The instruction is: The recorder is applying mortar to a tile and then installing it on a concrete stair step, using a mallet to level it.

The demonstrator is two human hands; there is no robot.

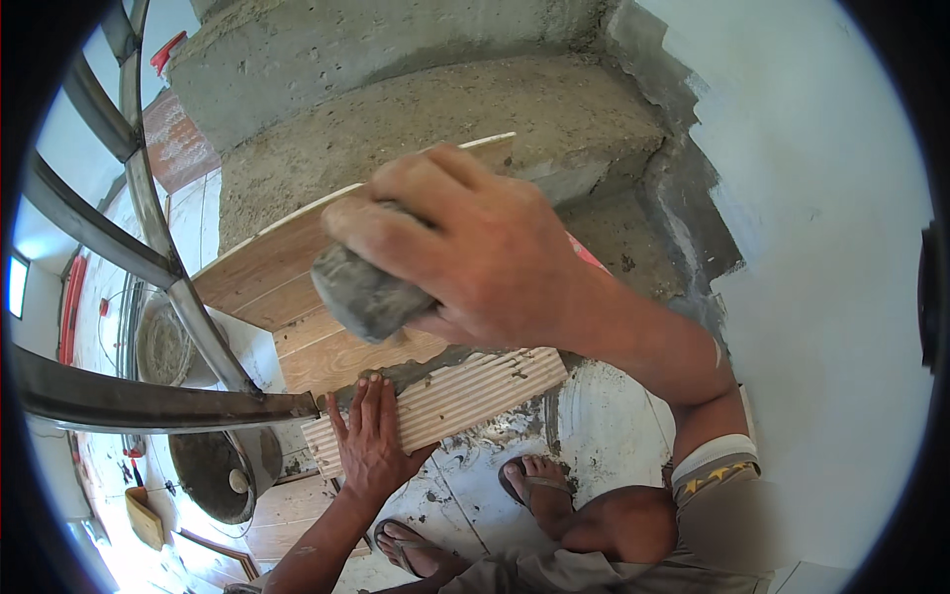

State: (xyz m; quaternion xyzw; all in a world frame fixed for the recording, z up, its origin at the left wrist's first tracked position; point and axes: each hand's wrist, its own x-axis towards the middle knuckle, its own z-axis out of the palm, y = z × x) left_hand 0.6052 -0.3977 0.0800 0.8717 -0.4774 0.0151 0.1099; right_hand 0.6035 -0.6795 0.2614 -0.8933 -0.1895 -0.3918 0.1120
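Observation:
My right hand (475, 238) is closed around a grey, rounded, stone-like lump (371, 292) and holds it up over the step. Whether the lump has a handle is hidden by the fingers. Pressed flat on a pale ribbed tile strip (475, 396), my left hand (371, 436) has its fingers stretched toward the strip's upper edge. Wet grey mortar (421, 369) runs along that edge, beside the left fingertips. Just beyond lies a wood-look tile (327, 346) on the step, and another wood-look tile (267, 272) stands upright behind it.
A curved metal railing (198, 327) stands close on the left, its lower end near my left hand. Buckets (223, 475) with grey mortar sit beyond it. Bare concrete steps (426, 109) rise ahead, and a white wall (821, 247) is at right. Mortar crumbs litter the floor tiles (475, 495).

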